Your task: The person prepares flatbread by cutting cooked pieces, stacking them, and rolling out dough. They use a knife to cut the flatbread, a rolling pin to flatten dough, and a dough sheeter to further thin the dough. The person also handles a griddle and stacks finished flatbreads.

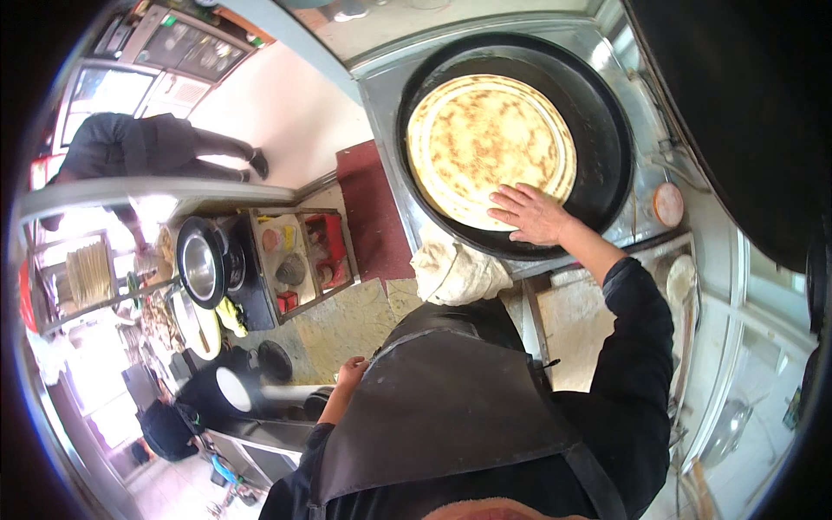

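A large round flatbread [487,146], browned in patches and with a ring pressed near its rim, lies in a wide black pan [601,149]. It sits towards the pan's left side. My right hand [530,213] rests palm down on the bread's near edge, fingers spread and gripping nothing. At my waist, by the left edge of my dark apron [435,403], my left hand [351,372] hangs with its fingers curled. Whether it holds anything is hidden. A crumpled off-white cloth [458,270] is bunched at the pan's near side, between the stove and me.
The pan sits on a metal stove top [383,110]. A big dark round lid [728,117] looms at the right. A floured board [578,325] lies right of me. Shelves [302,260], a metal bowl [199,261] and a person [149,146] are off to the left.
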`<state>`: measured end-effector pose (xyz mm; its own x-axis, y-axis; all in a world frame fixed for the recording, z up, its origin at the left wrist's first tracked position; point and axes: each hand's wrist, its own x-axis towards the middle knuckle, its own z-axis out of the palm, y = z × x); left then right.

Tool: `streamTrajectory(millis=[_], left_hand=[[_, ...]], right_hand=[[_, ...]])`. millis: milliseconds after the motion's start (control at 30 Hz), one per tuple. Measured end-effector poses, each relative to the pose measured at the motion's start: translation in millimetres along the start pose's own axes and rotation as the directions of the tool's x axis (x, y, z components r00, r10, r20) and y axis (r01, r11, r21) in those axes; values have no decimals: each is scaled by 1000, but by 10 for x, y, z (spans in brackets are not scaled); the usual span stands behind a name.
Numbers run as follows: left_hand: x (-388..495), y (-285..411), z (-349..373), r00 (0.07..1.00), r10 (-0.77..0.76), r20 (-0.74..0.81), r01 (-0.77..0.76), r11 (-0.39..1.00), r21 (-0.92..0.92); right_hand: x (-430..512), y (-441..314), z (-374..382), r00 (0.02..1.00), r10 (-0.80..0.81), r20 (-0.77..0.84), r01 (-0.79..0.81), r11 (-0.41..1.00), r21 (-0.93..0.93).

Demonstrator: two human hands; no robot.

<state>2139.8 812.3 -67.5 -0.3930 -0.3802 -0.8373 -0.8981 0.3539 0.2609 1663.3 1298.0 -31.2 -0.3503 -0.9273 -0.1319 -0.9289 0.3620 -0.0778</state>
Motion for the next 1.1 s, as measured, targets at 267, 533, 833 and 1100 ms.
streamTrajectory(millis=[267, 533, 833, 1100], left_hand=[[-153, 396, 263, 996, -18, -87, 0, 980, -198], [-203, 376, 352, 994, 16, -109, -36, 982, -186], [-140, 195, 412, 997, 46, -69, -45, 999, 19], [40, 568, 274, 998, 54, -44, -63, 974, -216]], right_hand=[[1192, -421, 143, 878, 463, -120, -425, 871, 245], [1391, 682, -292, 691, 718, -86, -597, 633, 493], [366, 1016, -4, 503, 863, -50, -816, 494, 301], [-66, 735, -439, 366, 917, 161, -779, 207, 592]])
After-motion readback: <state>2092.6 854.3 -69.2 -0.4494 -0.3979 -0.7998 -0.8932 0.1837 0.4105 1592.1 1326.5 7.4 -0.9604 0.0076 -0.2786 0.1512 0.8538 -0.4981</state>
